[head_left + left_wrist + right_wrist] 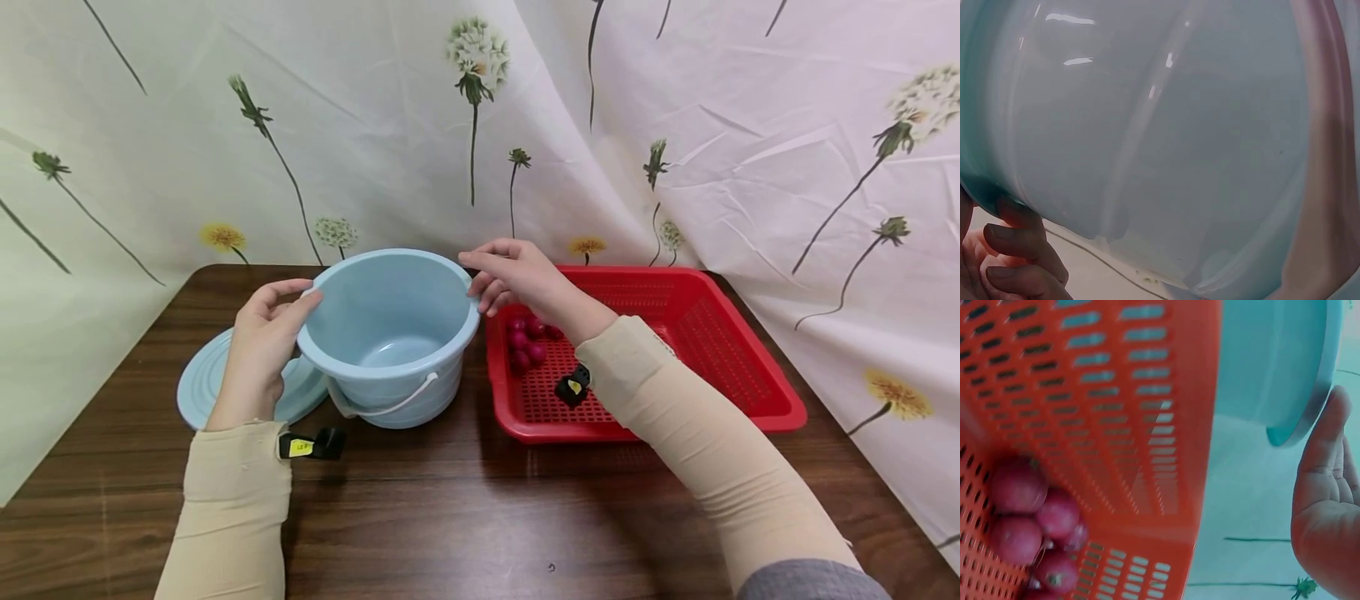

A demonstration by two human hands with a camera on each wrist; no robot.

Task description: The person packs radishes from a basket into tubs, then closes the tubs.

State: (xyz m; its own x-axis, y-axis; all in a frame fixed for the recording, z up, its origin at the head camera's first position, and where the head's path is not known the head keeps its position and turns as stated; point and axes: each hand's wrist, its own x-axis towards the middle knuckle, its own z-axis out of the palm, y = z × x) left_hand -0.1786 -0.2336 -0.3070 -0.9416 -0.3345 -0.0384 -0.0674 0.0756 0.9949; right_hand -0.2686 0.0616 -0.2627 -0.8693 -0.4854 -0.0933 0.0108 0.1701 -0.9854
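Observation:
A light blue bucket (397, 375) stands upright left of the middle of the table, its white handle (397, 407) hanging down in front. My left hand (262, 333) holds the left side of the rim between thumb and fingers; in the left wrist view its curled fingers (1025, 256) lie under the rim edge. On the opposite side, my right hand (525, 279) grips the rim, one digit over the top and the others bent against the outside. No contents show inside the bucket. A round blue lid (198, 387) lies on the table, partly behind the left hand and bucket.
Just right of the bucket is a red perforated plastic basket (750, 367), partly under my right forearm. Several small round dark pink fruits or vegetables (1019, 484) lie in its left corner. A dandelion-print cloth (390, 125) hangs behind the brown wooden table (420, 533).

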